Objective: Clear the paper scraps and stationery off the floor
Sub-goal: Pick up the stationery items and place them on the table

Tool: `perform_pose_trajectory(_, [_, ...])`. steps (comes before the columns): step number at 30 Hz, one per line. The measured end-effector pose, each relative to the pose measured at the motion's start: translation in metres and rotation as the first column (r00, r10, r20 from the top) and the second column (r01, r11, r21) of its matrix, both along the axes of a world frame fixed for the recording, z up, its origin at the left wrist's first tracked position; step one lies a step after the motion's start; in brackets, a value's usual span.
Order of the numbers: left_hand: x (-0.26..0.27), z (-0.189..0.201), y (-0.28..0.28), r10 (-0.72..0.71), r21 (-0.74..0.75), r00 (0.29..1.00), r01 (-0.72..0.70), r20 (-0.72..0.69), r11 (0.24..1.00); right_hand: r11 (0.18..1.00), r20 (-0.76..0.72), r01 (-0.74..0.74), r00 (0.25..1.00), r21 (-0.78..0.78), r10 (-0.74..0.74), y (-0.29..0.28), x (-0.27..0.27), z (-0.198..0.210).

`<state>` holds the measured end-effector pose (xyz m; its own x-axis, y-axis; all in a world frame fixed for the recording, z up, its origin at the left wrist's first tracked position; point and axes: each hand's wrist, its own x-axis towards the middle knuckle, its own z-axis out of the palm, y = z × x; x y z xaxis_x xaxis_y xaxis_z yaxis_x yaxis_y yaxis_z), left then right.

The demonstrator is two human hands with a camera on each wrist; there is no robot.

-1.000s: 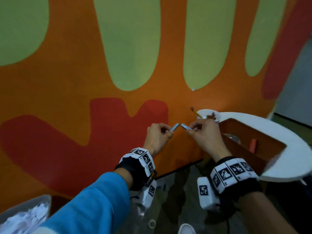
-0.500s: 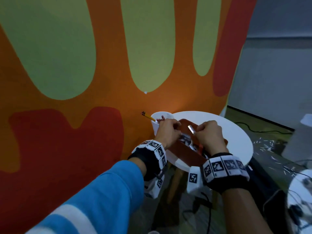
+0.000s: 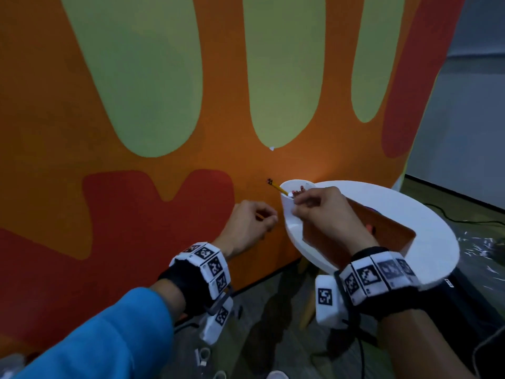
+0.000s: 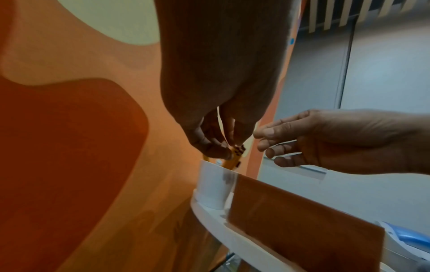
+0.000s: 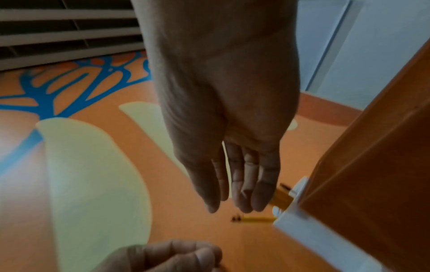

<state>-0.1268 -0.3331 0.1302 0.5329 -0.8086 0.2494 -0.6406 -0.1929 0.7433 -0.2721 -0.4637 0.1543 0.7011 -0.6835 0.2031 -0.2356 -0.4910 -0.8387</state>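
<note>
My left hand [image 3: 254,222] hangs beside the orange wall, just left of the white cup [image 3: 287,207]. Its fingers are curled, and a thin yellow pencil [image 3: 259,216] shows pinched at their tips. In the left wrist view the thumb and fingers [image 4: 223,153] close against a yellow shaft above the cup [image 4: 213,182]. My right hand [image 3: 303,201] hovers over the cup's mouth. In the right wrist view its fingers [image 5: 235,193] are straight and I see nothing held. Another yellow pencil [image 3: 277,187] sticks out of the cup.
The cup stands on a round white table [image 3: 410,214] next to an orange box [image 3: 341,236] with a red item inside. Several paper scraps [image 3: 475,247] lie on the dark floor to the right, near a black cable [image 3: 464,221]. Small white bits [image 3: 203,356] lie by my feet.
Both hands held small silver pieces a second ago. The right hand has moved over the cup and its fingers have straightened. The left hand has drawn back to the left of the cup.
</note>
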Motion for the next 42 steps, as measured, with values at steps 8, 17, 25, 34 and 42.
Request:
perform_pose_trajectory(8, [0.073, -0.031, 0.113, 0.132, 0.146, 0.991, -0.129, -0.010, 0.981, 0.920, -0.312, -0.391, 0.878, -0.024, 0.364, 0.076, 0.085, -0.044])
perform_pose_trajectory(17, [0.132, -0.175, 0.266, 0.288, 0.421, 0.942, -0.193, -0.175, 0.886, 0.776, -0.610, -0.590, 0.537, 0.221, 0.583, 0.189, 0.173, -0.198])
perform_pose_trajectory(25, [0.122, -0.345, 0.348, 0.406, 0.607, 0.851, -0.136, -0.333, 0.783, 0.767, -0.709, -0.528, 0.377, 0.364, 0.596, 0.273, 0.184, -0.381])
perform_pose_trajectory(34, [0.075, -0.466, 0.345, 0.550, 0.716, 0.712, -0.095, -0.437, 0.692, 0.759, -0.755, -0.530, 0.297, 0.379, 0.584, 0.281, 0.175, -0.470])
perform_pose_trajectory(42, [0.052, -0.496, 0.330, 0.682, 0.729, 0.688, -0.330, -0.250, 0.600, 0.724, -0.753, -0.607, 0.295, 0.327, 0.588, 0.304, 0.170, -0.515])
